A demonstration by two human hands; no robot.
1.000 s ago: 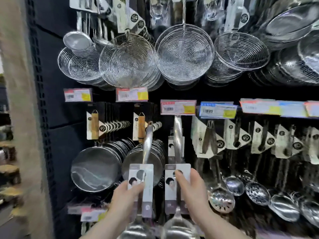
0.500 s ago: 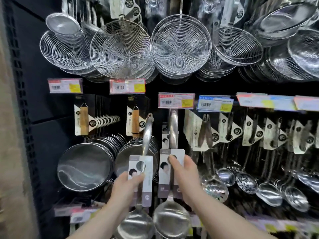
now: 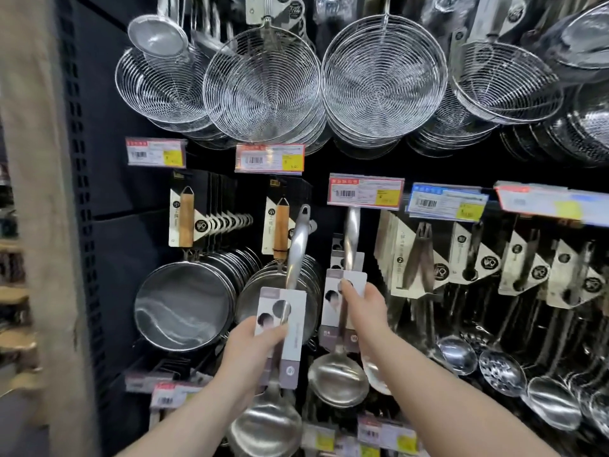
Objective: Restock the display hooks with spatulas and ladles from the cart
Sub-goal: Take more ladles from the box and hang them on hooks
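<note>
My left hand grips a steel ladle by its white card label, handle tilted up to the right, bowl low at the frame's bottom. The handle's hole is free in front of the black display wall, on no hook. My right hand holds the card of a second ladle that stands upright; its handle top runs up behind a price tag, so the hook there is hidden. More of the same carded ladles hang behind it.
Round steel strainers with wooden handles hang at left. Wire skimmers hang overhead. Ladles and slotted spoons fill hooks at right. A beige pillar bounds the left side. Price tags line the lower row.
The view has drawn slightly closer to the wall. Both hands keep the same ladles; the left ladle stays tilted beside the right one, which stays upright under the price tag.
</note>
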